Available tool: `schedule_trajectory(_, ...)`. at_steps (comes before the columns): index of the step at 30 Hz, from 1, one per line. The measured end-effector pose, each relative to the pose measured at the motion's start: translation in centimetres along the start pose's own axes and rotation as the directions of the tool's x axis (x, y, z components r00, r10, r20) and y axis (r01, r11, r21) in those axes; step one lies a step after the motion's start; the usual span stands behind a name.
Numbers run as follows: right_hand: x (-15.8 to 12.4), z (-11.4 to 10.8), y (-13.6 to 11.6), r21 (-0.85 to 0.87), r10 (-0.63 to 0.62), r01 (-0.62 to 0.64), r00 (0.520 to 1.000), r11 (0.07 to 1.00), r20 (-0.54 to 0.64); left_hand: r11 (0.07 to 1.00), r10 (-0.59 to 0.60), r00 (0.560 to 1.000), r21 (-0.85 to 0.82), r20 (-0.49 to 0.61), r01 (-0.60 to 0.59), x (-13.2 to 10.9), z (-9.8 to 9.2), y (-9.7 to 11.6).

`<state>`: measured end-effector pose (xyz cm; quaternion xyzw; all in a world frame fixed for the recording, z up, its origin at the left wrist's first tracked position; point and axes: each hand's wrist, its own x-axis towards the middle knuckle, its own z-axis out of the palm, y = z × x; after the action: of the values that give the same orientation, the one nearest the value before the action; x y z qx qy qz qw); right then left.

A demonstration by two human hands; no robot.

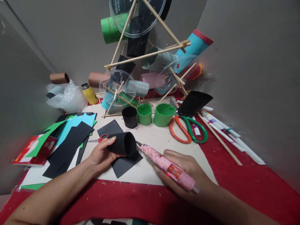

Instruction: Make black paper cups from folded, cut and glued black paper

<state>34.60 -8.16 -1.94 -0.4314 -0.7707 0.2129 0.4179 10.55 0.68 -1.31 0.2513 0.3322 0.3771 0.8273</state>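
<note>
My left hand (101, 153) is wrapped round a rolled tube of black paper (123, 143), its open end facing right. My right hand (185, 170) grips a pink glue gun (167, 166) whose metal tip touches the tube's rim. Under the tube lies a flat black paper sheet (124, 164) on a beige work board (159, 137). Just behind stand one black paper cup (130, 117) and two green paper cups (144, 114), (164, 114).
A tall frame of wooden sticks (145, 56) with paper tubes and clear plastic lids rises at the back. Orange-and-green scissors (187, 128), small red scissors (99, 139), glue sticks (225, 131), stacked coloured paper (67, 137), a yellow bottle (89, 93) and a plastic bag (67, 98) surround the board.
</note>
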Motion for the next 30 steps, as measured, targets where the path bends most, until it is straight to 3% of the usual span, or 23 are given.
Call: schedule_trajectory(30,-0.57,0.15,0.13,-0.017,0.024,-0.023,0.998,1.000,0.059,0.999,0.042,0.999,-0.022,-0.004,-0.042,0.05,0.00,0.33)
